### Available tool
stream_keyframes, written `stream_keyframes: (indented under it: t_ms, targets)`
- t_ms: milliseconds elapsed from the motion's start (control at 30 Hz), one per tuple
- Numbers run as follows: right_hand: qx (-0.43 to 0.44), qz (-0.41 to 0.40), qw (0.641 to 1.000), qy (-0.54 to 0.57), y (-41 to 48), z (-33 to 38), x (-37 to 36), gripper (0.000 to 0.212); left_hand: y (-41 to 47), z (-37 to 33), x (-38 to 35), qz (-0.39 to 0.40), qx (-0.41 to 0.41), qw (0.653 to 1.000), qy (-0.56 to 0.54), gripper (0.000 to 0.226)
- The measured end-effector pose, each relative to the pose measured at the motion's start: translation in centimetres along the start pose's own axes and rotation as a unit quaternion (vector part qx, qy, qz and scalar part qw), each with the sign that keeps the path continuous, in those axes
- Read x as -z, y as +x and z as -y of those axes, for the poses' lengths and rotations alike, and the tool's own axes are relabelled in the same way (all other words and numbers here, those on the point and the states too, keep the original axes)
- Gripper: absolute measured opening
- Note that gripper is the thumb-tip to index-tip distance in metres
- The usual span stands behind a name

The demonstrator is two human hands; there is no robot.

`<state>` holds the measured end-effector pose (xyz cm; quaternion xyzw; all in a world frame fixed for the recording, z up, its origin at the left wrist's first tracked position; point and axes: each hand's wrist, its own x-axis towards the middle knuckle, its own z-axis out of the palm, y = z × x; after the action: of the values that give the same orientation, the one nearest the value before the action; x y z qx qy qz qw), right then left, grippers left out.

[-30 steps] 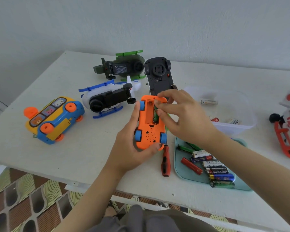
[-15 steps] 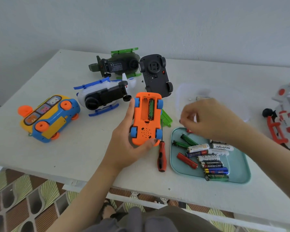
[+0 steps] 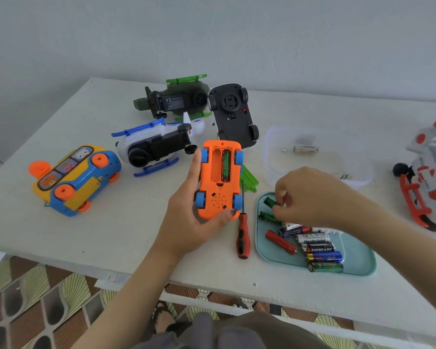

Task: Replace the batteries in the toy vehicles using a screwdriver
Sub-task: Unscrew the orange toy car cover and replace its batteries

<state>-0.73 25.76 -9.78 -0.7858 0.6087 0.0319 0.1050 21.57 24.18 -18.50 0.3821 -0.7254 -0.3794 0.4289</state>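
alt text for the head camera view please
A left hand holds an orange toy car upside down, its battery bay open with one green cell inside, while the right hand pinches a green battery in a teal tray of batteries. A red screwdriver lies between them on the white table, other toys behind.

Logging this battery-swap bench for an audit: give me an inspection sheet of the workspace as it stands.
Surface: white table.
Job's things: orange toy car underside up, compartment open, one green cell fitted, one slot empty; screwdriver beside it; teal tray of loose batteries.
Clutter: toy bus, blue-white helicopter, green helicopter, black toy car, red-white toy; clear container holding a battery.
Grips: left hand holds the car; right hand pinches a green battery at the tray.
Cables: nothing seen.
Surroundings: pale wall, patterned floor.
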Motion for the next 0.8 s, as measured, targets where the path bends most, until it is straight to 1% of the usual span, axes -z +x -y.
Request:
stream_keyframes:
  t_ms: [100, 133, 233, 300, 367, 467, 533, 700, 800]
  targets:
    - [0.029, -0.017, 0.994, 0.101, 0.5, -0.1, 1.4, 0.008, 0.0, 0.0, 0.0, -0.002, 0.002, 1.000, 0.000, 0.101]
    - [0.044, -0.028, 0.989, 0.140, 0.6, 0.0, 1.9, 0.007, 0.0, 0.0, 0.0, -0.001, 0.001, 1.000, 0.001, 0.100]
    - [0.090, -0.066, 0.951, 0.288, 0.9, 0.6, 2.9, 0.018, 0.0, 0.1, 0.0, 0.000, -0.004, 1.000, 0.003, 0.101]
    - [0.124, -0.103, 0.929, 0.333, 1.3, 1.3, 3.3, 0.027, 0.1, 0.2, 0.0, 0.001, -0.006, 1.000, 0.002, 0.101]
    - [0.147, -0.140, 0.913, 0.354, 1.8, 2.0, 3.2, 0.025, 0.1, 0.1, 0.0, -0.002, -0.007, 1.000, 0.000, 0.101]
    - [0.169, -0.197, 0.906, 0.333, 2.8, 2.9, 2.4, 0.020, 0.1, 0.1, -0.1, -0.006, -0.004, 1.000, -0.010, 0.101]
    - [0.185, -0.234, 0.907, 0.298, 3.5, 3.4, 1.7, 0.017, 0.1, 0.2, -0.2, -0.007, -0.003, 1.000, -0.011, 0.100]
    - [0.247, -0.321, 0.900, 0.159, 4.8, 3.6, 0.0, 0.013, 0.1, 0.1, -0.1, -0.008, 0.001, 1.000, -0.016, 0.101]
    - [0.295, -0.342, 0.888, 0.079, 5.0, 3.5, -0.6, 0.009, 0.1, 0.1, 0.0, 0.001, 0.001, 1.000, -0.022, 0.100]
